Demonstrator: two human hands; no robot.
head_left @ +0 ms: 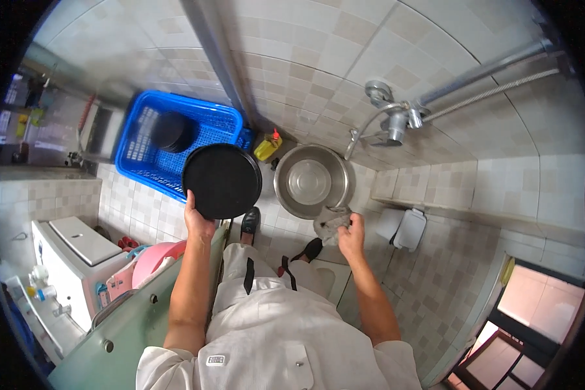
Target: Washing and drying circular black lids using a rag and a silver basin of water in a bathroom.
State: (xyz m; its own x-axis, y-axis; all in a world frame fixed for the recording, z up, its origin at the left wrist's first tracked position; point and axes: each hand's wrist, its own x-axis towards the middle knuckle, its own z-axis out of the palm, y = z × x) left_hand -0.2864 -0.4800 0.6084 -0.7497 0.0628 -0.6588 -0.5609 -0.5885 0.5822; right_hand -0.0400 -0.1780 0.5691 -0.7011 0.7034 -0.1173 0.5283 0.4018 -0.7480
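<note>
My left hand (197, 220) grips the near edge of a round black tray (221, 181), held up in front of the blue basket's right end. In my right hand (351, 235) is a crumpled grey rag (331, 223), pinched by the fingers and hanging at the near rim of a metal basin (281, 192). The basin stands on the floor, with what looks like clear water inside. A blue plastic basket (136, 166) sits at the left, and a round black container (173, 132) lies in it. The tray hides part of the basket.
A yellow bottle with a red cap (268, 145) stands between basket and basin. A wall tap (394, 127) with a hose is above the basin's right side. At my left are a green glass panel (133, 335), a white washing machine (78, 260) and pink basins (157, 262).
</note>
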